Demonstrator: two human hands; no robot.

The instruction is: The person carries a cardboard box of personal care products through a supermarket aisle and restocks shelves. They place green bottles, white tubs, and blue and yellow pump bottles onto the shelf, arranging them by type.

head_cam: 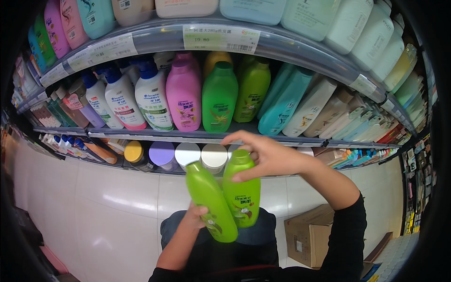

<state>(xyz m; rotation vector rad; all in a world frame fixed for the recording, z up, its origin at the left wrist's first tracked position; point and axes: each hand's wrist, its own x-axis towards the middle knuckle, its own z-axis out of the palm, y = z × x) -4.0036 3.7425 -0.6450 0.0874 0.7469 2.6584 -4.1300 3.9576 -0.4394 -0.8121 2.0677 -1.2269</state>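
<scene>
In front of my lap are two light green Rejoice shampoo bottles, side by side and overlapping. My left hand (198,213) grips the left light green bottle (208,197), its thumb across the lower front. That bottle leans with its cap to the upper left. My right hand (269,157) is around the neck of the right light green bottle (243,197), thumb over the front shoulder and index finger raised past the cap. This second bottle is nearly upright, label towards me. Whether my left fingers also touch it is hidden.
Shelf edges (208,138) curve across just beyond my hands. A dark green bottle (220,100), a pink bottle (183,95) and a light green bottle (252,91) stand on the middle shelf. Lidded jars (187,155) sit below. A cardboard box (306,236) rests on the floor at right.
</scene>
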